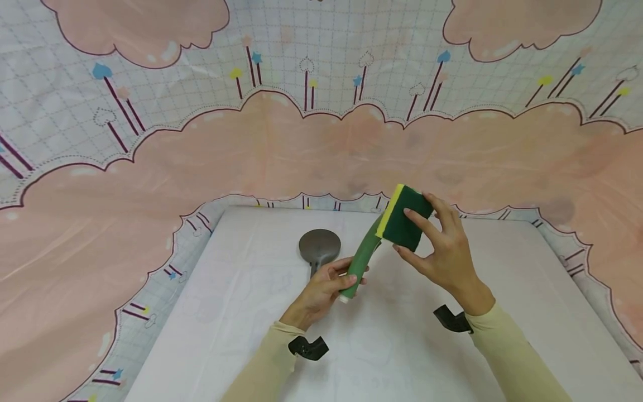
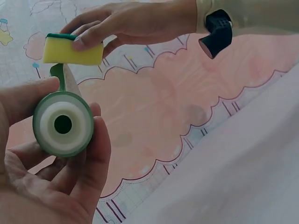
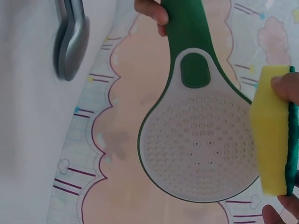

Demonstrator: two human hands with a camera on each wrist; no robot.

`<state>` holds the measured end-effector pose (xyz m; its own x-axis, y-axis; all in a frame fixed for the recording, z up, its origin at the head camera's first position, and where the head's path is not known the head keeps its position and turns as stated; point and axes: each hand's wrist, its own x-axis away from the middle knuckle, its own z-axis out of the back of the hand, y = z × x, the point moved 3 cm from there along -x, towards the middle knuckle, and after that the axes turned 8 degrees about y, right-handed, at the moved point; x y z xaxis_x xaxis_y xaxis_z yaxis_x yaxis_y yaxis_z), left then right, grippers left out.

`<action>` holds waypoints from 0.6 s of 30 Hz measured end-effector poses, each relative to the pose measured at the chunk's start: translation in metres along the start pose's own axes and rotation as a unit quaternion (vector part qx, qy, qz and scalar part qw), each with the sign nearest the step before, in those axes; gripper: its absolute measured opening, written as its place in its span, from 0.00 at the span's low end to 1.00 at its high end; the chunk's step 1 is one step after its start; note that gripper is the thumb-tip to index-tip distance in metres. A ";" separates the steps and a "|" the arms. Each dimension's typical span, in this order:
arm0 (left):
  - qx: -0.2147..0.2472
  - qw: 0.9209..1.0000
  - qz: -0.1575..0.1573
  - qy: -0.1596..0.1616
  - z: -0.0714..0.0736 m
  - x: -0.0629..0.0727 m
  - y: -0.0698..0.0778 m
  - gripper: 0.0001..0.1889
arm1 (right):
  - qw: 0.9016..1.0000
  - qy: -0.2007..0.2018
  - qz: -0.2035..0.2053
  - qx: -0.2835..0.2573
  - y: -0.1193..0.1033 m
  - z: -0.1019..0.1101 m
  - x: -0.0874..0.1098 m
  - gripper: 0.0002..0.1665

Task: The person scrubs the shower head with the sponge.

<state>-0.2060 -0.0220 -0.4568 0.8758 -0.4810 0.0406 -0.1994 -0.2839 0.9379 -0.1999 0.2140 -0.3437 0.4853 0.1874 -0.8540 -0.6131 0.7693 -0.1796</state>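
A green shower head is held up above the table, its handle gripped near the lower end by my left hand. The white hollow connector of that handle points at the left wrist camera. My right hand pinches a yellow and dark green sponge by its edges. In the right wrist view, the yellow side of the sponge meets the edge of the white nozzle face. From the head view, the sponge hides the round end of the shower head.
A dark grey shower head lies on the white table, just beyond my left hand, which covers part of its handle. A patterned cloth with pink cloud shapes rises behind the table. Black straps hang by both wrists.
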 end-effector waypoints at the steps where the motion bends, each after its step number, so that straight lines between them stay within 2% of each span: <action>1: -0.002 1.000 0.002 -0.001 0.000 0.000 0.000 0.29 | 1.000 -0.001 -0.004 0.001 0.001 0.001 0.000 0.43; 7: -0.006 1.000 0.005 -0.010 0.001 0.001 0.001 0.33 | 1.000 -0.011 -0.016 0.005 0.003 0.003 0.000 0.45; 14: -0.006 1.000 0.007 -0.015 0.003 0.004 0.000 0.32 | 1.000 0.005 -0.020 -0.011 0.004 0.003 0.000 0.44; 18: -0.012 1.000 -0.007 -0.020 0.004 0.003 -0.001 0.31 | 0.999 0.013 -0.027 -0.021 0.007 0.007 -0.004 0.44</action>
<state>-0.2047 -0.0270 -0.4594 0.8596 -0.5107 0.0143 -0.1767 -0.2708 0.9463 -0.2022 0.2225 -0.3381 0.5020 0.1291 -0.8552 -0.6124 0.7513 -0.2460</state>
